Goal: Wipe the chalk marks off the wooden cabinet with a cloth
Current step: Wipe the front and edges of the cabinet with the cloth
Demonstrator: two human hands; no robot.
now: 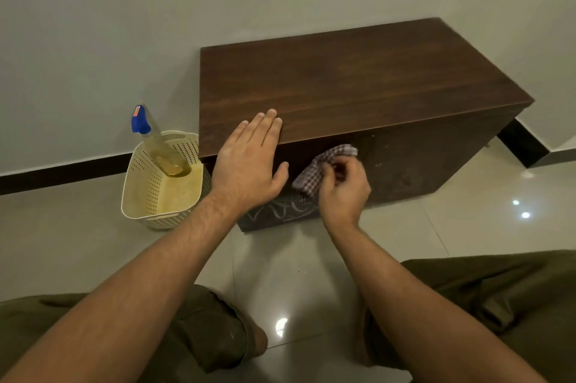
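- Head view: the left hand (246,161) lies flat with straight fingers on the front edge of the cabinet (358,80) top, pressing down and gripping nothing.
- The right hand (344,192), just beside the left and lower, has its fingers curled round a bunched checked cloth (324,167). It holds the cloth against the cabinet's front face.
- The cloth looks thin, soft and light. It should fold to whatever shape the fingers give it, so it is best held as a wad with a flat pad facing the wood. A loose corner sticks out above the knuckles and would probably flap rather than scrub.
- White chalk marks (280,208) show low on the front face, just below the left palm and to the left of the right wrist. The wrists hide part of them.
- The cabinet looks heavy and stiff, with a smooth dark surface. It is unlikely to shift under a wipe, and the flat left hand steadies it well.
- Chalk is dusty, so firm overlapping strokes are likely needed, and the cloth may smear once it is loaded.
- To the left of the left hand stands a perforated basket (140,176) on the floor, with a spray bottle (162,148) leaning inside it.
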